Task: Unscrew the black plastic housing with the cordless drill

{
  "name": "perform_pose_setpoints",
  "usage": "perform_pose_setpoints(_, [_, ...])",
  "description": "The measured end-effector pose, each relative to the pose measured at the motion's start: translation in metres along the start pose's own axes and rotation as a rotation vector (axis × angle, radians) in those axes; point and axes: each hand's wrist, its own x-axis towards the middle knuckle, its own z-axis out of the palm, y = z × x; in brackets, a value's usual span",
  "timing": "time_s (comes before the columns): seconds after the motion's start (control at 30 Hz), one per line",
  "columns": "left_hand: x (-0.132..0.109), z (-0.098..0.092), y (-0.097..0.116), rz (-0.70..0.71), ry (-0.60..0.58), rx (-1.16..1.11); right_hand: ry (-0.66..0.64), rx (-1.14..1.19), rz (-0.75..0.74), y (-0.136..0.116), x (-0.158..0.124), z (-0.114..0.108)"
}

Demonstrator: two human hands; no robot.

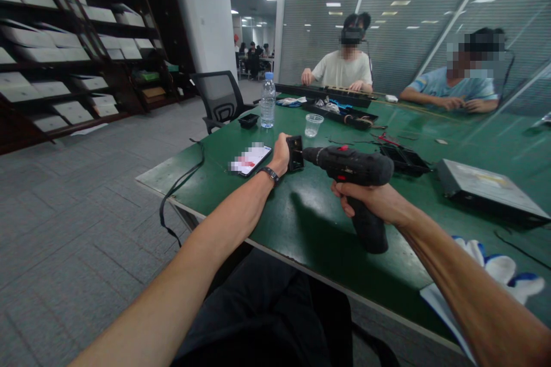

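My right hand (365, 200) is wrapped round the grip of a black cordless drill (353, 165) with red marks. Its chuck points left, and the bit's tip reaches a small black box-like part (295, 153). That part is held on edge above the table in my left hand (282, 152), with its open side turned to the drill. Whether the bit touches a screw inside is too small to tell. Just left of my left wrist a phone (252, 160) with a lit screen lies on the table.
On the green table (241, 206) stand a water bottle (267, 102) and a clear plastic cup (314, 125). Black trays (404, 159), a metal box (491, 189) and white-blue gloves (501, 266) lie to the right. Two people sit across, one in a white shirt (344, 69).
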Motion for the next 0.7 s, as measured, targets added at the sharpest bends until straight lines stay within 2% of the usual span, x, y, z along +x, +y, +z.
perform_pose_setpoints(0.13, [-0.0022,0.0013,0.0011,0.069,0.030,0.092,-0.001,-0.027,-0.004,0.0001,0.0002,-0.0008])
perform_pose_setpoints(0.7, [-0.0029,0.0017,0.0025,0.075,0.041,0.100,-0.013,-0.065,-0.010,-0.0012,0.0009,-0.0011])
